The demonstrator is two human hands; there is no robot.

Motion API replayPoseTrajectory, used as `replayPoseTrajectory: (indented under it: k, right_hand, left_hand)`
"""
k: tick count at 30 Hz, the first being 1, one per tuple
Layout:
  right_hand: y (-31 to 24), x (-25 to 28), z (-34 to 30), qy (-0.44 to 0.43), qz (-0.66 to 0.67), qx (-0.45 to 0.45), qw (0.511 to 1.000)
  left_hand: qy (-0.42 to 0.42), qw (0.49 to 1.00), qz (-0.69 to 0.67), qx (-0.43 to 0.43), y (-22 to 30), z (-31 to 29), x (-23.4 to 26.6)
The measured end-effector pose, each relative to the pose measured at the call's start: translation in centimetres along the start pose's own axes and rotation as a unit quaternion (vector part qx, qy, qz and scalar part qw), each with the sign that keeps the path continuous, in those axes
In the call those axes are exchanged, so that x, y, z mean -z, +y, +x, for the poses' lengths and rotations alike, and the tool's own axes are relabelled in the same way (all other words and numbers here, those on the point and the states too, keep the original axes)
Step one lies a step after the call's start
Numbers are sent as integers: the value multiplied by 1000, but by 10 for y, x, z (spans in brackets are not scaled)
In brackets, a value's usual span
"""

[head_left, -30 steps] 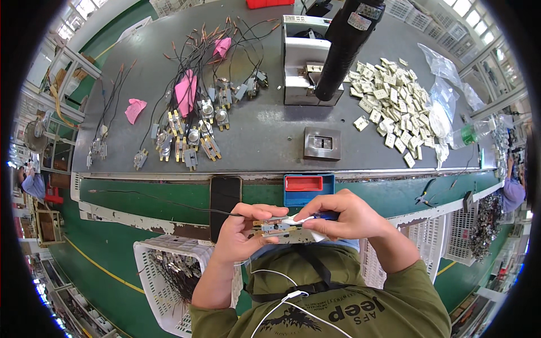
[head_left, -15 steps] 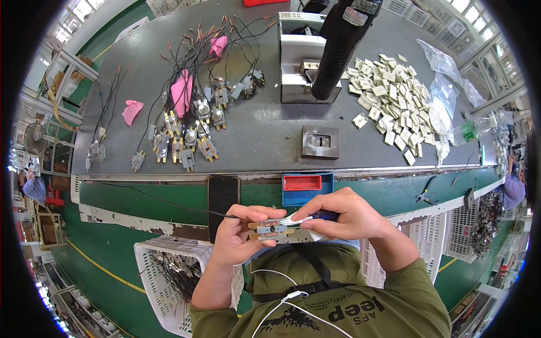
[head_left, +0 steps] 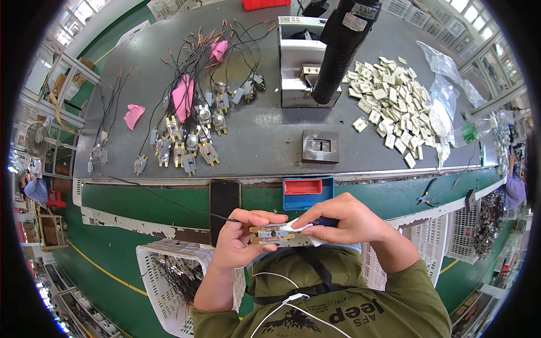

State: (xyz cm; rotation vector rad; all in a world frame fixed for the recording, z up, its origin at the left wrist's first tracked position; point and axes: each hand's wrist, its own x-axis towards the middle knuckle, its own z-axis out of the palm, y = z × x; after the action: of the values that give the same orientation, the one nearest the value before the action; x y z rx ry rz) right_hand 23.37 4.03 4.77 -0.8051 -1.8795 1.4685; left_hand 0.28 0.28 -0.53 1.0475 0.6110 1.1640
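In front of my torso, my left hand grips a small grey electrical part with brass terminals between fingers and thumb. A black wire runs from this part off to the left, over the table's front edge. My right hand is closed around a dark blue tool handle; which tool it is I cannot make out. A white cloth or tissue lies between the right fingertips and the part, touching its right side.
Wired parts with pink scraps cover the table's left. A machine with a black cylinder, a metal block and a pile of white pieces stand rightward. Nearer are a phone, blue tray, pliers and crate.
The electrical part has turned slightly in my left hand, showing more of its near terminals. My right fingertips have shifted a little over the white cloth. The whole view has moved slightly.
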Motion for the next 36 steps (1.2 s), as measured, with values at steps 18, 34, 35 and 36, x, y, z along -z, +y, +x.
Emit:
replayPoseTrajectory:
  k: [18, 34, 35, 36]
  right_hand:
    - [-5, 2, 3, 3, 21, -14, 1000]
    - [-10, 12, -1, 13, -19, -7, 1000]
    - [-11, 12, -2, 12, -20, -7, 1000]
    - [-13, 11, -4, -3, -19, -23, 1000]
  left_hand:
    - [-9, 1000, 4, -9, 2, 2, -1]
    - [-9, 1000, 9, -21, 3, 3, 0]
    - [-1, 999, 23, -24, 4, 4, 1]
    - [6, 999, 38, -27, 5, 5, 1]
